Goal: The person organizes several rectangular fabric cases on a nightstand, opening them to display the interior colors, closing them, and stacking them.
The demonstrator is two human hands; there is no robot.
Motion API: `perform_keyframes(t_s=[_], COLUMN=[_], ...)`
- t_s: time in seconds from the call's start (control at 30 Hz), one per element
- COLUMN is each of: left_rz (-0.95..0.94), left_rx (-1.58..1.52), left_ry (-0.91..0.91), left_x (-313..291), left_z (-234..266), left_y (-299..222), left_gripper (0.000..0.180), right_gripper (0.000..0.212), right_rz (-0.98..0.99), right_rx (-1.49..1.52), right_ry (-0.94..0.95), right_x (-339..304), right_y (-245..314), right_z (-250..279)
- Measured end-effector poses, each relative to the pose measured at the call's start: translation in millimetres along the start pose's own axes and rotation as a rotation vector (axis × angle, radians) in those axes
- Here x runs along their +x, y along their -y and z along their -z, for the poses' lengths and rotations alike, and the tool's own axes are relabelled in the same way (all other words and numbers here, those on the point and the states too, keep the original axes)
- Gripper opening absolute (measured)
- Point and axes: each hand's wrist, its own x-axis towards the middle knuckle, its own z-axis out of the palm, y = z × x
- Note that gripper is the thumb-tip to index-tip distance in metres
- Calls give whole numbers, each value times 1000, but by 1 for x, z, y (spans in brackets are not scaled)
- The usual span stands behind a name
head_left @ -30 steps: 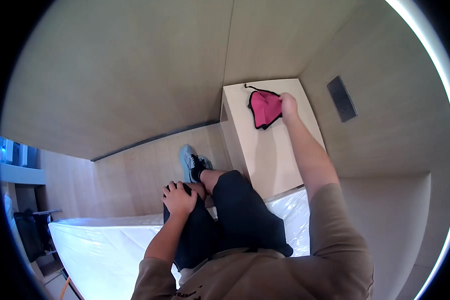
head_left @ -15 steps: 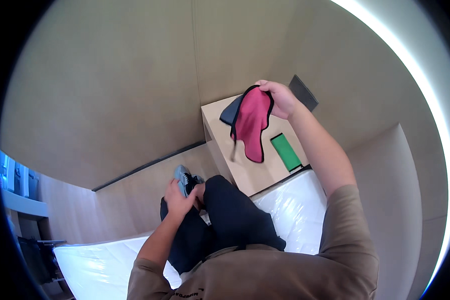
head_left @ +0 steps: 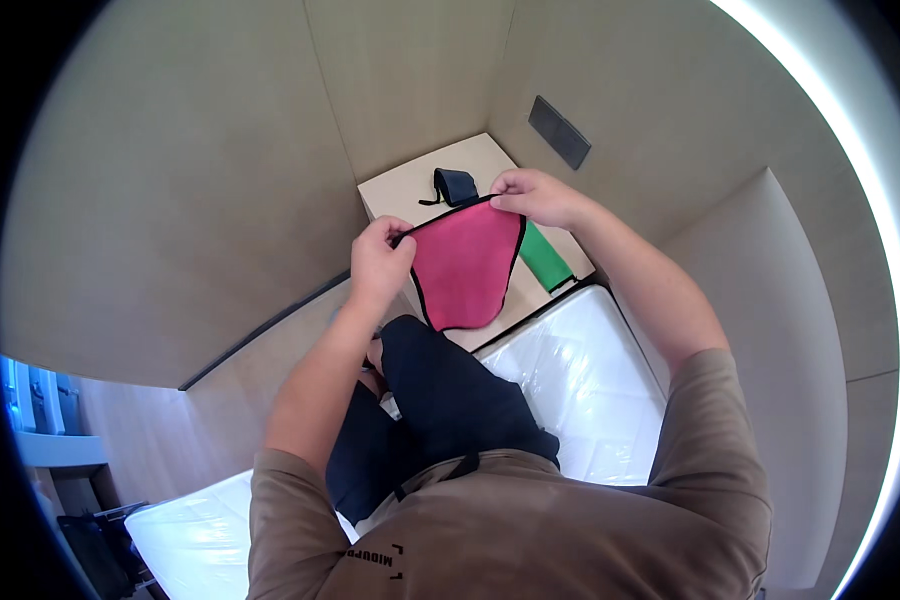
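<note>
Over the cabinet (head_left: 400, 191), both hands (head_left: 380, 262) (head_left: 542, 197) pinch the pink cloth (head_left: 467, 268) by its black far edge.

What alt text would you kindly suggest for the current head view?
A person's left hand and right hand hold a black-edged pink cloth by its upper edge, spread out over a pale cabinet bearing a dark-blue item and a green item.

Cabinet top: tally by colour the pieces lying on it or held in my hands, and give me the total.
Pink: 1, the black-edged pink piece held by the left hand and the right hand
Green: 1, the green piece on the cabinet top
Dark blue: 1, the dark blue piece on the cabinet top
Total: 3
</note>
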Motion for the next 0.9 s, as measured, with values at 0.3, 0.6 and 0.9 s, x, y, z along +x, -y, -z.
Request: perform_keyframes(t_s=[0.3, 0.6, 0.9], left_rz=[-44, -106, 176], left_rx=[87, 369, 270], left_ry=[182, 554, 597], left_x=[49, -55, -105], left_z=[15, 3, -21], left_y=[-77, 23, 74], left_gripper=[14, 18, 19], right_gripper=[16, 11, 11], right_rz=[153, 12, -167], right_rx=[166, 111, 210], right_ry=[-352, -100, -169], right_x=[-18, -78, -103], right_y=[2, -120, -179], right_z=[34, -64, -130])
